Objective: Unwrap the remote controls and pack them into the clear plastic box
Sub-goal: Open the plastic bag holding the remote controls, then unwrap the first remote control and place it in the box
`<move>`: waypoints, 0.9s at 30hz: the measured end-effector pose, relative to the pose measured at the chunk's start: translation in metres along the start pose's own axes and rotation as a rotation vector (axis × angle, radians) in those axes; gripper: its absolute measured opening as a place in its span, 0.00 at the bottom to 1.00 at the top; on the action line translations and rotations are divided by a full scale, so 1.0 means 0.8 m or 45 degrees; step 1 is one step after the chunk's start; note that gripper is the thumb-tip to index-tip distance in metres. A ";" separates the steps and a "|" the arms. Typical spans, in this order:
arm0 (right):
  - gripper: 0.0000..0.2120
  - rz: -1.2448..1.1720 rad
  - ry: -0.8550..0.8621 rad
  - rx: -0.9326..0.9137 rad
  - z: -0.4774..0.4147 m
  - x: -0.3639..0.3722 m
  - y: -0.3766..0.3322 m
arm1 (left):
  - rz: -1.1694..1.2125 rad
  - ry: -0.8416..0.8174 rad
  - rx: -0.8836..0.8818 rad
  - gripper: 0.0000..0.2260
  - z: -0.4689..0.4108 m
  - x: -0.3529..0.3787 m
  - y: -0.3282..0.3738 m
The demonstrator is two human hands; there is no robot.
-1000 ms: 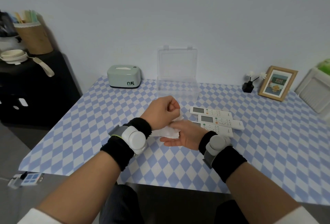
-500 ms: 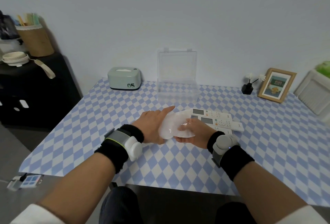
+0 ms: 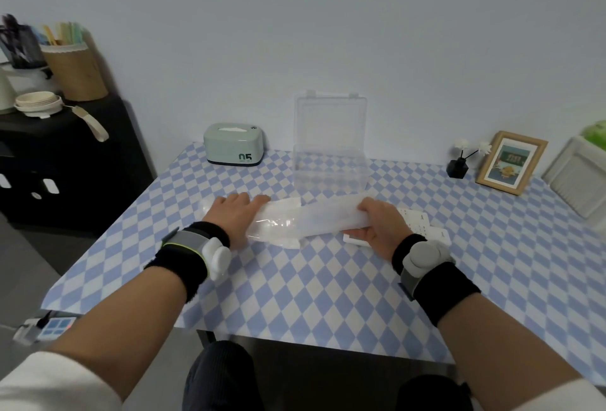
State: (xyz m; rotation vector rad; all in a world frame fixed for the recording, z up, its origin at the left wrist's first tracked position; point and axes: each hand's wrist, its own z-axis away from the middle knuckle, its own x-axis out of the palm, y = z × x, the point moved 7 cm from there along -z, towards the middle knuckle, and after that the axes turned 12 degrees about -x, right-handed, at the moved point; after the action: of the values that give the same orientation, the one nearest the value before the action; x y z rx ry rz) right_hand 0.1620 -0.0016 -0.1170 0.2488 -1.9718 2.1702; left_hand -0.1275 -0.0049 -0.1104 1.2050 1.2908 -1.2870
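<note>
Now I am pressing my left hand [image 3: 234, 214] flat, fingers straight, on one end of a single wrapper [image 3: 305, 219] over the table [image 3: 295, 279], while my right hand [image 3: 382, 227] is curling round the other end. White remotes [image 3: 423, 225] are lying partly hidden beneath it, so I cannot count them. One clear box [image 3: 329, 161] is standing open just beyond.

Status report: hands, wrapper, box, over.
Left hand flat on wrapper, left end. Right hand grips right end, above remotes. Clear plastic box open, looks empty. Nothing blocking it.

Tissue box [image 3: 233, 145], framed picture [image 3: 511, 162], small black vase [image 3: 457, 168] on checkered table [image 3: 311, 286].
</note>
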 end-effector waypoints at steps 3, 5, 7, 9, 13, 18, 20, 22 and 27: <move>0.14 -0.074 0.076 -0.020 -0.003 -0.014 -0.001 | -0.029 -0.028 -0.116 0.43 -0.001 0.013 -0.041; 0.14 -0.081 0.080 -0.016 -0.002 -0.013 0.002 | -0.039 -0.055 -0.182 0.53 -0.003 0.019 -0.060; 0.15 -0.100 0.071 -0.023 -0.003 -0.006 0.004 | -0.042 -0.119 -0.244 0.62 -0.005 0.026 -0.074; 0.15 -0.150 0.058 -0.038 -0.002 0.005 0.002 | -0.038 -0.195 -0.290 0.68 -0.003 0.030 -0.082; 0.14 -0.340 0.011 -0.075 -0.003 0.027 -0.007 | 0.110 -0.136 -0.237 0.68 -0.001 0.012 -0.052; 0.16 -0.531 -0.101 0.033 0.006 0.048 -0.004 | 0.616 -0.076 0.096 0.59 0.005 -0.021 0.026; 0.13 -0.371 -0.062 0.150 0.018 0.035 0.014 | 0.643 -0.065 0.119 0.50 0.007 -0.019 0.047; 0.10 0.021 -0.041 0.304 0.036 0.007 0.040 | 0.590 -0.152 0.153 0.43 0.009 -0.002 0.065; 0.09 0.910 -0.027 0.287 0.055 -0.068 0.054 | 0.456 -0.384 0.119 0.38 0.016 0.046 0.091</move>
State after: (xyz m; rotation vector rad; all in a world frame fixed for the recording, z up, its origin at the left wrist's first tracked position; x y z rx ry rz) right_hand 0.2034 -0.0509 -0.1681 -0.4844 -2.0308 2.8138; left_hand -0.0593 -0.0182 -0.1548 1.1888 0.7661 -1.2166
